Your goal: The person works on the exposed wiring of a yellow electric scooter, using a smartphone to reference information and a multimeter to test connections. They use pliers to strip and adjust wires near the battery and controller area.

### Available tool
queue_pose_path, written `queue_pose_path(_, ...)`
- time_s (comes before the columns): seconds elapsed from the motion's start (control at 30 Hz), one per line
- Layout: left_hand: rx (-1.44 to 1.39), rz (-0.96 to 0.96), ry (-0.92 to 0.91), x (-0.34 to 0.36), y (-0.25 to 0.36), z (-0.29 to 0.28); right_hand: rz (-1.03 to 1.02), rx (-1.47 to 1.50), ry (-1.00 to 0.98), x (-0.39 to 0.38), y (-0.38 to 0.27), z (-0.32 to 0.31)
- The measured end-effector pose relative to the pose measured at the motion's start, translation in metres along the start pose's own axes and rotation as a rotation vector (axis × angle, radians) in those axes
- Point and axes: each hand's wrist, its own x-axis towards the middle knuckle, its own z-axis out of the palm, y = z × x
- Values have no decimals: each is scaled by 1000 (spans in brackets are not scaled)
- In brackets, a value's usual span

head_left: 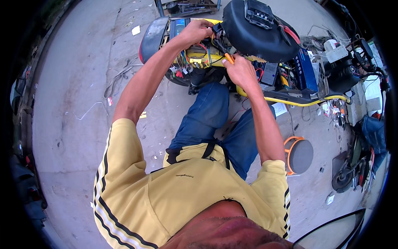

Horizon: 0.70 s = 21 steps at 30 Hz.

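Observation:
In front of me is a yellow scooter (pixel 215 61) with its body opened and coloured wires (pixel 207 47) exposed. My left hand (pixel 198 32) reaches into the wiring bay, its fingers closed around a small black part (pixel 217 28) among the cables. A blue box-shaped unit (pixel 179 27) lies beside that hand's wrist. My right hand (pixel 241 70) is closed on a tool with an orange handle (pixel 229 58); the tool's tip is lost among the wires, so its kind is unclear. Over the right hand stands the tilted black seat (pixel 259 35).
A blue carton (pixel 305 71) and loose tools (pixel 286 76) rest on the scooter's footboard. A round orange-and-grey stool-like object (pixel 299 155) stands right of my legs. Scraps and a strap (pixel 116 79) lie on the concrete floor. Cluttered parts (pixel 348 170) line the right side.

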Motion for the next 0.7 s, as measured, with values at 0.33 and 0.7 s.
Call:
queue_pose_path(0.33,242,85,-137,15,-2,-3,-16,-130,-57,14,-13,4)
queue_pose_path(0.7,443,241,-223,37,-10,-12,-16,-188,-108,20,-27,-1)
